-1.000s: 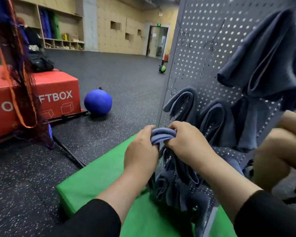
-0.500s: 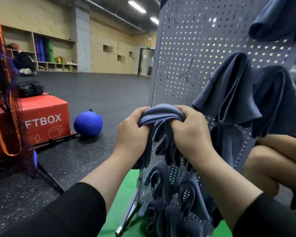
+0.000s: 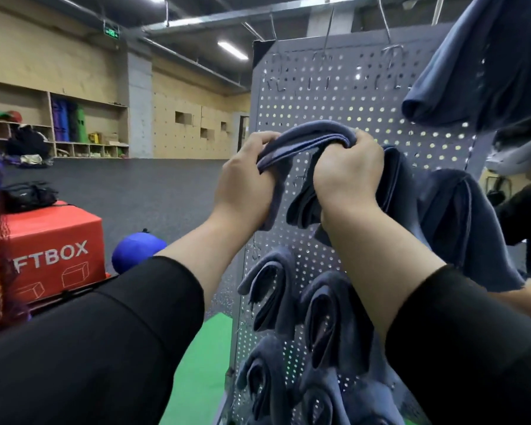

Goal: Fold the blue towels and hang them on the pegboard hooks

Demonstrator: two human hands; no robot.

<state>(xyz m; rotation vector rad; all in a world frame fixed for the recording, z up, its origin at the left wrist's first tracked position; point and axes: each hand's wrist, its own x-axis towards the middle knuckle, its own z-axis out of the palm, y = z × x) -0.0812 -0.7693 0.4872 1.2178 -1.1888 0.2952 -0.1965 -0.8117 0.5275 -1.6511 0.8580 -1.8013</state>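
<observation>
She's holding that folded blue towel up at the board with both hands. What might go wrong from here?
1. The folded towel is bunched between the left hand and right hand; easing either grip might let the folds slip open.
2. The pegboard is crowded: hung towels sit just below, so a hanging end may brush or dislodge one.
3. The hooks look thin and easy to miss.

Blue towel [image 3: 307, 137]: soft matt cloth; pegboard [image 3: 328, 102]: grey perforated metal, matt; hooks [image 3: 391, 55]: shiny wire; floor [image 3: 154, 191]: speckled rubber.
</observation>
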